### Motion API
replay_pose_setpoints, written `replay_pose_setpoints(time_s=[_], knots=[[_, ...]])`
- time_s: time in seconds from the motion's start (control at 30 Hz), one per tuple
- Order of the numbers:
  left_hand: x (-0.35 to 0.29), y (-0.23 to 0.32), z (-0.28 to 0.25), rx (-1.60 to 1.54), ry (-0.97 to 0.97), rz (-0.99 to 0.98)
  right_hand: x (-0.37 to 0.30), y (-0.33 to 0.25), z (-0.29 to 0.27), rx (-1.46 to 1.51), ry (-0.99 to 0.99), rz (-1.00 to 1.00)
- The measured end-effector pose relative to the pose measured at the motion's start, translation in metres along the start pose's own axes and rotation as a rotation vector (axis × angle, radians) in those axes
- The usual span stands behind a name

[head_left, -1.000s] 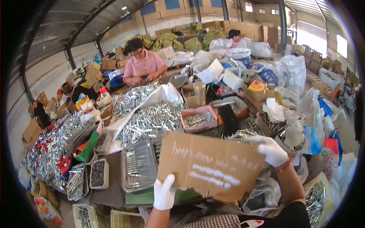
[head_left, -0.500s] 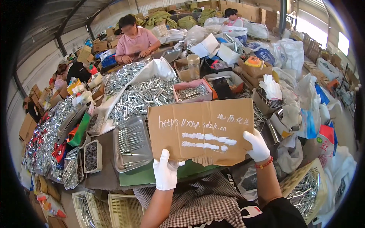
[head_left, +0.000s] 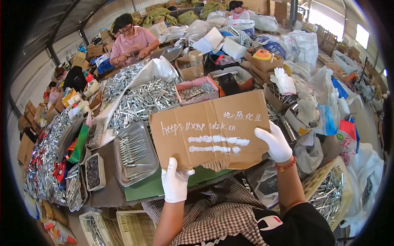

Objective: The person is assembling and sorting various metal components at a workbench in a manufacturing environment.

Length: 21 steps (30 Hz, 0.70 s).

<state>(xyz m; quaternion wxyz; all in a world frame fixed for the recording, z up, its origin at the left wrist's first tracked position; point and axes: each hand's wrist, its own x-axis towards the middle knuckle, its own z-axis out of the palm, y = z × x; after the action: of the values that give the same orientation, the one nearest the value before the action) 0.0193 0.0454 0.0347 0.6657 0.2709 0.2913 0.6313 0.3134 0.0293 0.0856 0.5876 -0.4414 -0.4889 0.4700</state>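
Note:
A flat piece of brown cardboard point(head_left: 172, 141) with white handwriting and torn lower edge is held up over the table front. My left hand point(head_left: 175, 182), in a white glove, grips its lower left edge with the thumb in front. At its right edge my right hand point(head_left: 276, 141), also gloved in white and with a red bead bracelet at the wrist, pinches it the same way. The fingers behind the board are hidden. Left of the board, a clear plastic tray point(head_left: 154, 164) holds a row of metal anchor bolts. Beneath it lies a green mat point(head_left: 143, 190).
Heaps of metal bolts point(head_left: 143, 100) cover the table beyond. A pink box point(head_left: 180, 98) holds small parts. White gloves point(head_left: 283, 82) lie at the right. A person in a pink shirt point(head_left: 133, 45) works across the table. Yellow crates point(head_left: 137, 225) stand below, at the front.
The cardboard and both hands have shifted slightly up in the view, and the board tilts a little more. The whole view has moved slightly. The person opposite has raised their head.

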Motion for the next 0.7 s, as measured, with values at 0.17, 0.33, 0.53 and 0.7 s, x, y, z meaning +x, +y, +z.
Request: replay_pose_setpoints(time_s=[0.17,0.33,0.53,0.7], knots=[[-0.001,0.001,-0.002,-0.04,-0.001,0.01,0.009,0.0,0.002,0.094,-0.033,0.026],[-0.003,0.004,-0.006,-0.045,-0.014,0.004,0.017,-0.003,0.003,0.049,-0.067,0.022],[-0.005,0.002,-0.014,-0.005,-0.001,-0.008,0.022,-0.013,0.005,-0.085,-0.091,-0.011],[-0.007,0.002,-0.015,-0.02,0.017,-0.026,0.028,-0.018,0.007,-0.121,-0.132,-0.047]])
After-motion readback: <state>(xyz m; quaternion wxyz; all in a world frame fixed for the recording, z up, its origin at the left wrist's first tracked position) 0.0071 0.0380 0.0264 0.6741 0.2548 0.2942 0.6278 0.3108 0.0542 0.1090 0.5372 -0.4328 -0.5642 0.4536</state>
